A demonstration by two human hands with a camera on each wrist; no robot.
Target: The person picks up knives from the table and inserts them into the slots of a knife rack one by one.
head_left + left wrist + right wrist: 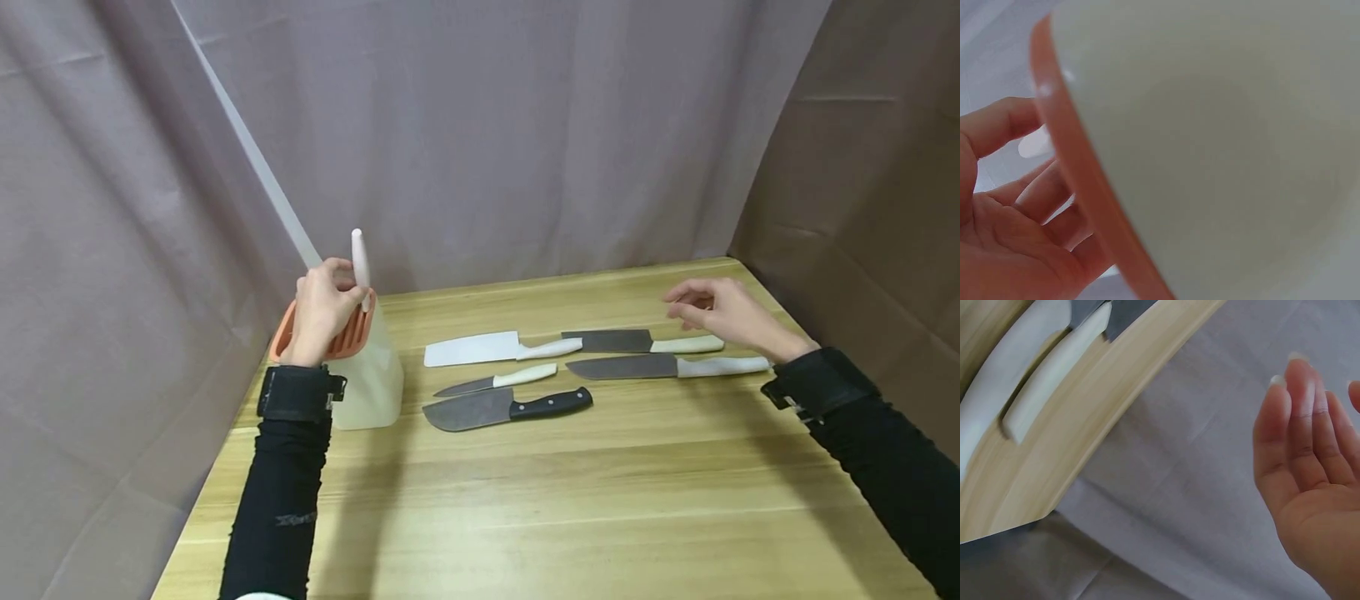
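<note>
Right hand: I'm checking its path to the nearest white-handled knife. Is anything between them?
Nothing visible. The right hand hovers open just above the white-handled knife, with only bare table around; the other knives lie nearer the camera.

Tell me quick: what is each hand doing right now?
Left hand: fingers pinch the white knife handle standing in the knife block.
Right hand: open, holds nothing, hovers above the knives on the table.
</note>
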